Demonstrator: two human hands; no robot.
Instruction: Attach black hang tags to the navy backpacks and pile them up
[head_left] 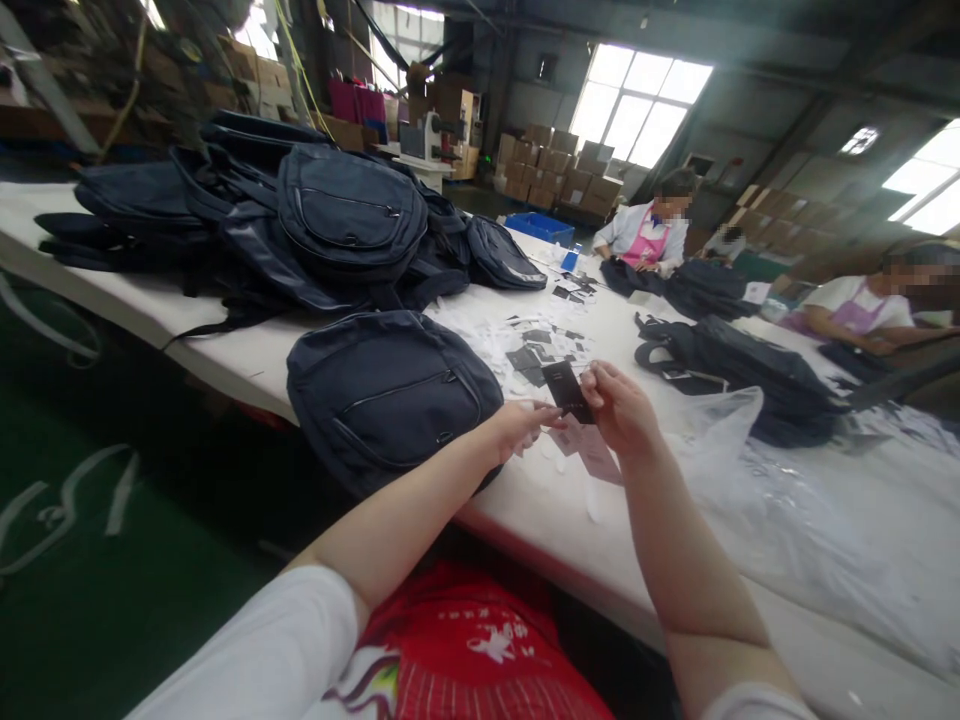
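My right hand (621, 402) pinches a small black tag (568, 392) with pale print at its upper right edge. From the left, my left hand (521, 428) reaches to the tag's lower corner, its fingers closed there; a thin string may be between them, too small to be sure. Pale cards (596, 452) show just below the tag, by my right wrist. Beside my left forearm a dark navy backpack (390, 395) lies flat with its zipped front up. Loose black and white tags (536, 345) are scattered on the table beyond my hands.
A large pile of navy backpacks (300, 210) covers the table's left part. Clear plastic bags (757, 490) and dark bags (742, 370) lie to the right. Across the white table (555, 560), a person in a pink apron (646, 240) and another person (862, 300) work. A blue crate (540, 226) stands behind.
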